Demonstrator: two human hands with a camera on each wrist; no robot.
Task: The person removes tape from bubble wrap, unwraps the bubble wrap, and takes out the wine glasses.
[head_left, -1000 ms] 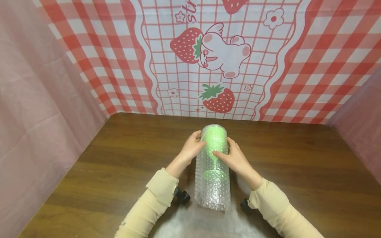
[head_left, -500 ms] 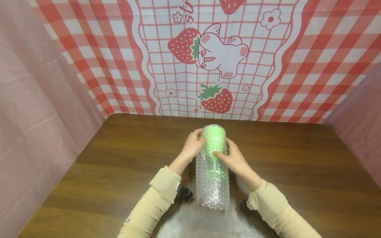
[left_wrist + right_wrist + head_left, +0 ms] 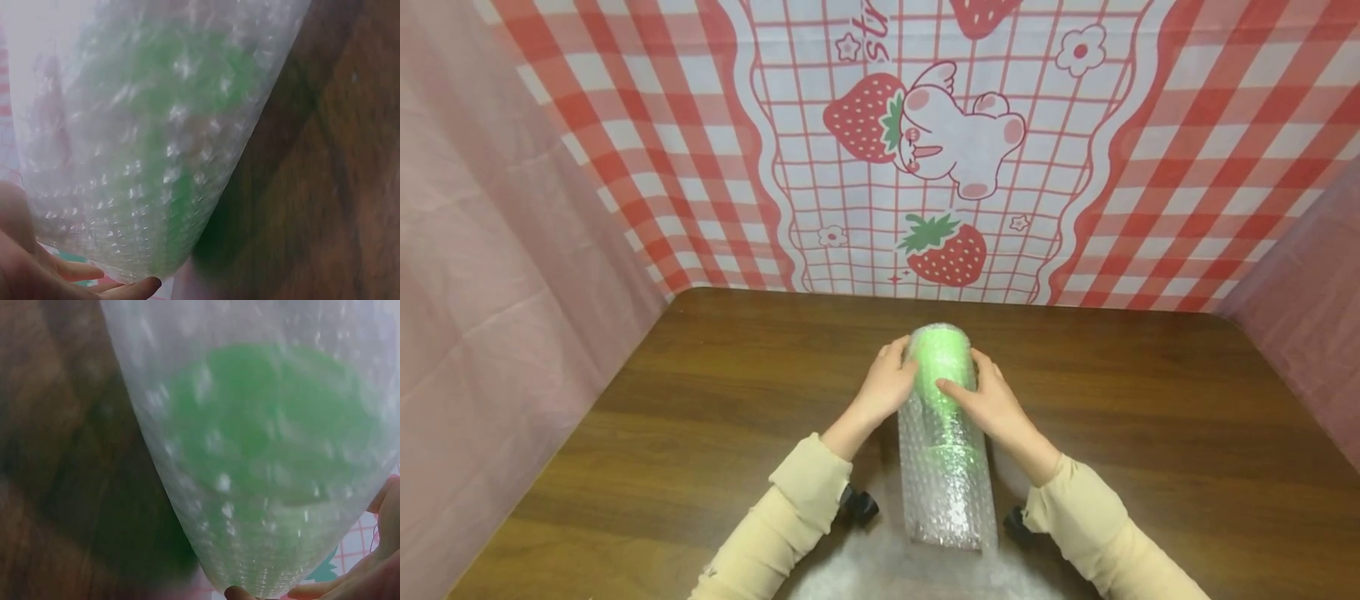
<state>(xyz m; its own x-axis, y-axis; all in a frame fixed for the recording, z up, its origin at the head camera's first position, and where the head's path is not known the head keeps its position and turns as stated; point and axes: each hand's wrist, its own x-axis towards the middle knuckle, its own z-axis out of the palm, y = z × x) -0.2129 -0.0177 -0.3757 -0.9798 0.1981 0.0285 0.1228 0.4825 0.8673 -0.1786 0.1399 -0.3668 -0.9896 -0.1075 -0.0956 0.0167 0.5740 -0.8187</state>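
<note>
A light green goblet-shaped object (image 3: pixel 942 354) shows through the clear bubble wrap (image 3: pixel 951 512) rolled around it. Its wide bowl lies at the far end, with a narrow stem and round base nearer me. My left hand (image 3: pixel 887 382) grips the roll's far part from the left. From the right, my right hand (image 3: pixel 997 407) holds the same part, its thumb lying across the top. In the left wrist view, fingers (image 3: pixel 128 289) reach around the far end of the wrap. The right wrist view shows the green disc-like base (image 3: pixel 269 419) through the film.
The roll lies above a brown wooden table (image 3: pixel 722 400). A pale, shiny patch (image 3: pixel 880 567) is at the table's near side. Behind the table hangs a strawberry-print checked cloth (image 3: pixel 865 208), with pink curtains (image 3: pixel 497 275) at the sides.
The wrapped roll has shifted toward me, and its near end has swung slightly right. My left hand has come down a little with it; the right hand has stayed nearly in place.
</note>
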